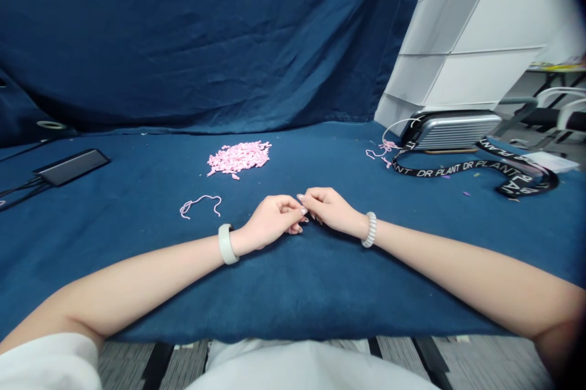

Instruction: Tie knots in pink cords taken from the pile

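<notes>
the left hand and right hand had fingertips pinched close together, anything between them too small to tell; pink pieces already lay heaped beyond, one loose string left untouched

Pink pile, pale pink string — plain deep-blue tablecloth — white-lettered black lanyard, pale-green wristband

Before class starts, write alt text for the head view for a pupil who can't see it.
Left hand and right hand sit close together over blue cloth; whether they hold anything is unclear. A pink pile lies beyond them, a pink string to the left, and a black strap to the right.
</notes>
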Demonstrator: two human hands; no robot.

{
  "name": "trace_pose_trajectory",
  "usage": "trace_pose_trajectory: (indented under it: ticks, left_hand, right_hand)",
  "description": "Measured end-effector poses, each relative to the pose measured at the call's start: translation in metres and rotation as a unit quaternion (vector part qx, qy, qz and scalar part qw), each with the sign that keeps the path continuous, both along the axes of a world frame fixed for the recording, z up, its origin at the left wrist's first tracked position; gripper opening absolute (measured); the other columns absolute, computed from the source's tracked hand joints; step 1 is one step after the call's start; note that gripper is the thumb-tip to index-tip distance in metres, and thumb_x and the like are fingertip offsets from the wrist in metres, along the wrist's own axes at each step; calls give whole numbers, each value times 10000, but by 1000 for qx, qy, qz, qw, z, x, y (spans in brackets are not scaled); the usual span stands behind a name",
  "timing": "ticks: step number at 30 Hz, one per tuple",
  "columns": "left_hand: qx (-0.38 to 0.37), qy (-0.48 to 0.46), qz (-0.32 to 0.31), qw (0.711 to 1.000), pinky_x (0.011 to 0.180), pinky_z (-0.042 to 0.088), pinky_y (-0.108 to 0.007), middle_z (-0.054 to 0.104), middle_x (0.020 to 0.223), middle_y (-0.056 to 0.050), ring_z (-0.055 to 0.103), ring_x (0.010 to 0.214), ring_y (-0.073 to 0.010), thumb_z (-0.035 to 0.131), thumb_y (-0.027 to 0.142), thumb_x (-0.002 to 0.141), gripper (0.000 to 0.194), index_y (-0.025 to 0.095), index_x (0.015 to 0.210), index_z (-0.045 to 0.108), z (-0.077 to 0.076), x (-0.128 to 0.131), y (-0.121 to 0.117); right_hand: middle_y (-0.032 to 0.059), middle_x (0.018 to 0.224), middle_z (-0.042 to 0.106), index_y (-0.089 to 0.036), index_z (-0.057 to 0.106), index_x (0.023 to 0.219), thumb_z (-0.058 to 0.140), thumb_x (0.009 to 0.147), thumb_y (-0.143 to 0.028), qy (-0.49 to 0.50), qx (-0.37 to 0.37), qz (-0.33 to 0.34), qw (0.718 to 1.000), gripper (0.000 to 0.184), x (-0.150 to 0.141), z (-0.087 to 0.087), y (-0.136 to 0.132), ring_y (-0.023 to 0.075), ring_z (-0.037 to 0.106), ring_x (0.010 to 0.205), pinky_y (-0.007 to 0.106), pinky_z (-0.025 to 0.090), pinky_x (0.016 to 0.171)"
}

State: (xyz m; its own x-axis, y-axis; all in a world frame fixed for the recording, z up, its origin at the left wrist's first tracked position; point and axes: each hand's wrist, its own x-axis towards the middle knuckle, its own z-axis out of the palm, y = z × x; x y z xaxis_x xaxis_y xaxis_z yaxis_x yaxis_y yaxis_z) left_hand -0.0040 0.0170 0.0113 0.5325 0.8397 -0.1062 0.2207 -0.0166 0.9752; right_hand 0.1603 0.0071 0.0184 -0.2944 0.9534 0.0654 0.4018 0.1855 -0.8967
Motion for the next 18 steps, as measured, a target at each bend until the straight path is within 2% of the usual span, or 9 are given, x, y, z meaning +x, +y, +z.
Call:
trace_pose_trajectory:
  ticks: [10,18]
  left_hand:
    - [-82,-43,-11,996,618,517,-165,645,825,-48,603,642,-49,627,437,678,336,143,839,593,1,0,5]
    - [-75,-21,-31,996,607,486,-152,580,613,19,580,588,-39,649,409,663,298,138,755,565,2,1,6]
  right_hand:
    - [-10,559,492,-119,451,611,412,805,-524,-10,59,-35,998,451,0,-5,1,30,401,515,160,321,529]
    - [-4,593,520,-116,489,642,394,839,-433,-63,94,-37,993,385,0,-7,1,33,424,541,160,324,552]
